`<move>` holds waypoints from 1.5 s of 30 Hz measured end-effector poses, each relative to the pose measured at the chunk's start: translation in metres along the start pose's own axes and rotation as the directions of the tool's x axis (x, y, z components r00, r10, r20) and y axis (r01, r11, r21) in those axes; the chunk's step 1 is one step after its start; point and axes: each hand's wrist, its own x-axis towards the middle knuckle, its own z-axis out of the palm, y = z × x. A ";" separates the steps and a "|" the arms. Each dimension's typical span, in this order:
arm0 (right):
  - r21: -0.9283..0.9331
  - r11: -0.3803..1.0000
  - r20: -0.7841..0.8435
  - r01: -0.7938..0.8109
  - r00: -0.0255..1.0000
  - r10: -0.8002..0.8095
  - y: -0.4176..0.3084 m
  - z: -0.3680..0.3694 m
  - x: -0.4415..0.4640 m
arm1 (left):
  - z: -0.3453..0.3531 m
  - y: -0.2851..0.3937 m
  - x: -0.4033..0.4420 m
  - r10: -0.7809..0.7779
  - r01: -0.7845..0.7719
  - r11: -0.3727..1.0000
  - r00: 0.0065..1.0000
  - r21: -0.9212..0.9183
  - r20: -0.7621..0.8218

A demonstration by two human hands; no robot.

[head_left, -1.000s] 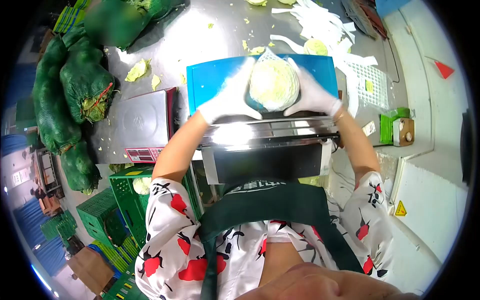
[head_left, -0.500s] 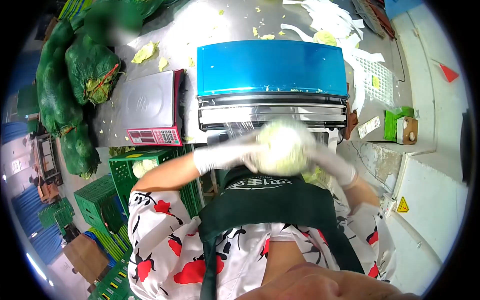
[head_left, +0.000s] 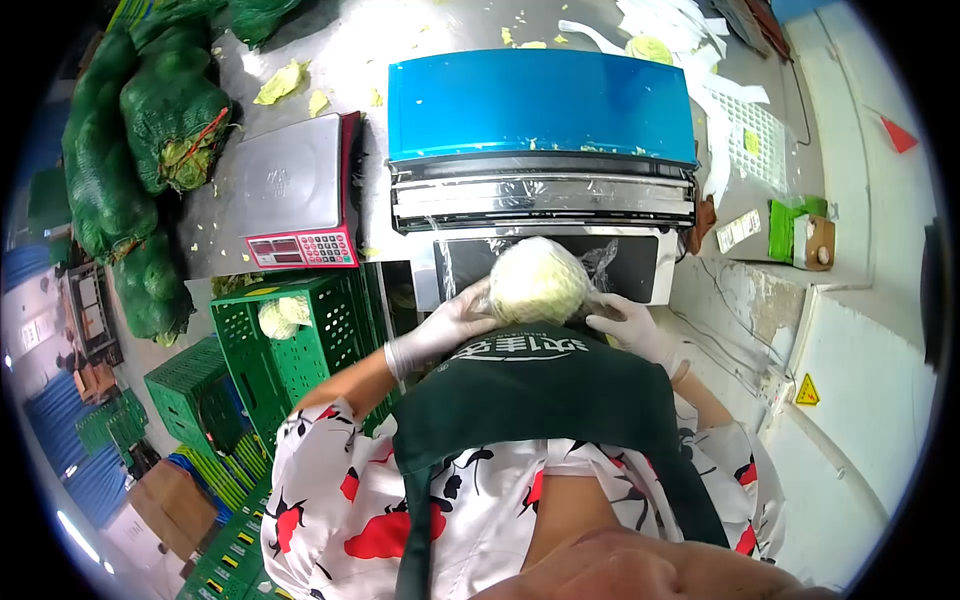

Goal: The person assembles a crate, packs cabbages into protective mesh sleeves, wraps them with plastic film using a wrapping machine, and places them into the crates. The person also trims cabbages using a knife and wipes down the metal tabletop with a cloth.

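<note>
A pale green cabbage [head_left: 540, 281] sits over the dark plate [head_left: 628, 266] of the wrapping machine, close to my apron. Clear film spreads from both of its sides. My left hand [head_left: 447, 326], in a white glove, touches the cabbage's lower left side with the fingers closed around the film there. On the other side my right hand [head_left: 633, 328], also gloved, has its fingers bent at the film by the cabbage's lower right. Beyond the cabbage lie the machine's metal rollers [head_left: 540, 200] and its blue cover [head_left: 540, 105].
A scale [head_left: 292, 180] stands left of the machine. Green net sacks [head_left: 175, 120] lie farther left. Below the scale, a green crate [head_left: 330, 330] holds a cabbage [head_left: 284, 316]. White foam nets [head_left: 665, 22] and a small box [head_left: 815, 243] are at the right.
Both hands have brought the cabbage from over the blue cover back toward my apron, down to the dark plate. Film now shows at its sides. The view has shifted slightly.
</note>
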 end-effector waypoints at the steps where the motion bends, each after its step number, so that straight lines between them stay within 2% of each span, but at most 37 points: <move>1: -0.064 0.997 -0.111 0.031 0.993 -0.038 0.014 0.003 -0.006 | -0.003 -0.007 -0.008 0.074 0.047 0.772 0.984 0.634 -0.163; 2: -0.132 0.990 -0.217 0.055 0.973 -0.083 0.014 0.007 -0.011 | -0.009 -0.012 -0.013 0.291 -0.062 0.570 0.948 0.819 -0.131; 3: -0.206 0.976 -0.312 0.074 0.940 -0.137 0.011 0.008 -0.013 | -0.013 -0.018 -0.014 0.488 -0.127 0.313 0.872 0.941 -0.044; 4: -0.016 0.999 -0.447 -0.033 0.894 0.023 0.007 0.010 -0.011 | -0.014 -0.025 -0.014 0.541 -0.210 0.528 0.830 0.823 -0.135; 5: 0.089 0.996 -0.480 0.020 0.877 0.025 -0.002 0.008 -0.010 | -0.007 -0.008 -0.020 0.375 -0.079 0.733 0.875 0.675 -0.305; 7: 0.247 0.969 -0.456 -0.031 0.878 0.144 -0.024 -0.002 -0.009 | -0.008 0.010 -0.022 0.241 0.039 0.864 0.843 0.502 -0.480; 8: 0.191 0.975 -0.394 -0.111 0.902 0.179 -0.017 -0.006 -0.011 | -0.005 0.020 -0.020 0.289 -0.021 0.886 0.806 0.463 -0.516; 10: 0.063 0.964 -0.264 -0.260 0.927 0.267 0.017 -0.015 -0.015 | -0.027 -0.041 -0.015 0.032 0.110 0.955 0.886 0.277 -0.462; 11: -0.282 0.957 -0.213 -0.072 0.977 0.011 0.054 -0.013 -0.011 | -0.037 -0.074 -0.012 -0.095 0.185 0.965 0.906 0.183 -0.413; 12: -0.580 0.803 -0.071 0.140 0.973 -0.221 0.107 -0.006 -0.003 | -0.035 -0.094 -0.007 -0.156 0.207 0.970 0.933 0.129 -0.323; 13: -0.778 0.525 0.141 0.347 0.909 -0.391 0.148 0.003 0.006 | -0.028 -0.106 0.000 -0.209 0.232 0.970 0.950 0.077 -0.231; 14: -0.723 0.676 0.055 0.142 0.987 -0.149 0.174 0.022 0.018 | -0.016 -0.102 0.012 -0.194 0.249 0.913 0.962 0.323 -0.193; 15: -0.592 0.806 0.002 -0.011 1.000 0.015 0.174 0.042 0.030 | -0.005 -0.097 0.029 -0.186 0.242 0.799 0.970 0.550 -0.157; 16: -0.435 0.898 0.002 -0.064 0.997 0.072 0.160 0.056 0.041 | -0.002 -0.121 0.047 0.015 0.011 0.677 0.999 0.736 -0.029; 17: -0.313 0.950 0.065 -0.017 0.997 0.039 0.146 0.069 0.048 | -0.003 -0.144 0.060 0.179 -0.202 0.477 0.975 0.855 0.131; 19: -0.113 0.990 0.279 0.080 0.959 -0.046 0.104 0.083 0.067 | -0.014 -0.117 0.051 0.270 -0.361 0.221 0.915 0.906 0.299; 21: 0.070 0.996 0.495 0.046 0.865 -0.075 0.050 0.082 0.078 | -0.017 -0.079 0.052 0.571 -0.513 0.177 0.749 0.840 0.337; 23: 0.215 0.973 0.622 -0.083 0.780 -0.071 0.007 0.083 0.086 | -0.007 -0.014 0.047 0.721 -0.482 0.163 0.653 0.861 0.230; 24: 0.261 0.956 0.660 -0.136 0.747 -0.074 -0.013 0.080 0.087 | 0.003 0.004 0.048 0.759 -0.501 0.488 0.648 0.715 -0.064; 25: 0.284 0.945 0.674 -0.162 0.735 -0.077 -0.028 0.077 0.087 | 0.012 0.021 0.048 0.687 -0.531 0.719 0.640 0.449 -0.343; 26: 0.298 0.940 0.672 -0.168 0.737 -0.081 -0.039 0.076 0.087 | 0.019 0.043 0.044 0.580 -0.522 0.814 0.698 0.255 -0.420; 27: 0.292 0.946 0.635 -0.138 0.768 -0.084 -0.047 0.074 0.086 | 0.023 0.056 0.042 0.459 -0.498 0.866 0.757 0.043 -0.465; 29: 0.214 0.976 0.414 0.035 0.902 -0.123 -0.052 0.076 0.082 | 0.019 0.049 0.055 0.409 -0.463 0.886 0.813 -0.035 -0.414; 30: 0.110 0.981 0.250 0.159 0.951 -0.182 -0.050 0.079 0.083 | 0.013 0.041 0.051 0.502 -0.508 0.859 0.819 0.054 -0.280; 31: -0.187 0.913 0.049 0.362 0.932 -0.359 -0.042 0.080 0.089 | 0.004 0.019 0.053 0.585 -0.576 0.811 0.799 0.102 -0.136; 32: -0.260 0.869 -0.165 0.422 0.867 -0.470 -0.052 0.088 0.088 | -0.004 0.004 0.046 0.273 -0.249 0.875 0.962 -0.414 -0.002; 33: -0.344 0.820 -0.364 0.457 0.741 -0.565 -0.065 0.096 0.086 | -0.011 -0.006 0.033 0.020 0.213 0.635 0.957 -0.743 0.291; 34: -0.387 0.778 -0.388 0.496 0.678 -0.625 -0.078 0.099 0.085 | -0.015 -0.013 0.018 0.084 0.154 0.583 0.965 -0.797 0.248; 35: -0.437 0.760 -0.397 0.482 0.655 -0.643 -0.082 0.098 0.087 | -0.019 -0.006 -0.004 -0.018 0.152 0.498 0.986 -0.854 0.165; 36: -0.388 0.774 -0.376 0.500 0.681 -0.628 -0.088 0.100 0.088 | -0.024 -0.012 -0.014 -0.056 0.157 0.316 0.988 -0.936 0.147; 38: -0.365 0.787 -0.327 0.498 0.723 -0.609 -0.097 0.101 0.094 | -0.041 -0.058 -0.033 0.087 -0.104 0.370 0.993 -0.923 -0.077; 39: -0.324 0.803 -0.289 0.500 0.756 -0.587 -0.101 0.098 0.098 | -0.053 -0.088 -0.047 0.188 -0.280 0.387 0.957 -0.878 -0.223; 41: -0.170 0.847 -0.273 0.504 0.801 -0.532 -0.110 0.088 0.109 | -0.097 -0.135 -0.080 0.318 -0.584 0.399 0.811 -0.706 -0.491; 42: -0.174 0.845 -0.305 0.506 0.788 -0.535 -0.111 0.077 0.116 | -0.122 -0.142 -0.102 0.295 -0.714 0.512 0.668 -0.477 -0.683; 43: -0.176 0.841 -0.329 0.512 0.774 -0.541 -0.115 0.064 0.123 | -0.175 -0.178 -0.128 0.172 -0.768 0.364 0.611 -0.526 -0.773; 44: -0.202 0.834 -0.366 0.513 0.751 -0.550 -0.121 0.047 0.128 | -0.198 -0.161 -0.150 0.334 -0.729 0.228 0.681 -0.645 -0.651; 45: -0.226 0.828 -0.397 0.513 0.728 -0.559 -0.126 0.028 0.134 | -0.212 -0.138 -0.173 0.495 -0.643 0.107 0.696 -0.758 -0.521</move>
